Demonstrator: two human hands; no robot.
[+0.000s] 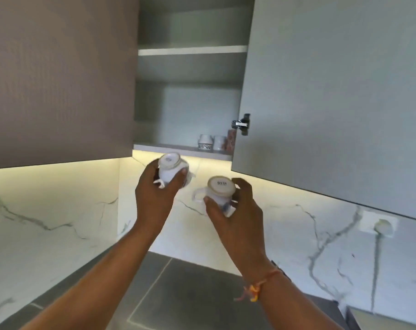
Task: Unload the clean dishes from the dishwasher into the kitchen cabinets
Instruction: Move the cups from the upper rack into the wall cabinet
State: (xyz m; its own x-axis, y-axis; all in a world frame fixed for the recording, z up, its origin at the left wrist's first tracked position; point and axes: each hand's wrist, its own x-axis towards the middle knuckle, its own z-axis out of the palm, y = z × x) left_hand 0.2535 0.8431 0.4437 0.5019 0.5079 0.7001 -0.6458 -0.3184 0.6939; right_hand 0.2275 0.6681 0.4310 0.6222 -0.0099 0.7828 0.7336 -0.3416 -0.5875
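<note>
My left hand (157, 186) grips a white cup (170, 166) turned base-up, just below the front lip of the open wall cabinet's bottom shelf (164, 147). My right hand (235, 206) holds a second white cup (220, 190), also base-up, its handle pointing left, a little lower and to the right. On that bottom shelf at the right stand several cups: a patterned one (205, 142), a plain white one (219, 142) and a reddish one (231, 139). The higher shelf (192, 50) shows nothing on it.
The cabinet door (333, 103) hangs open to the right, its lower edge just above my right hand. A closed brown cabinet front (59, 79) is on the left. Marble backsplash (59, 210), a wall socket (379, 225) at the right and a dark hob (190, 294) lie below.
</note>
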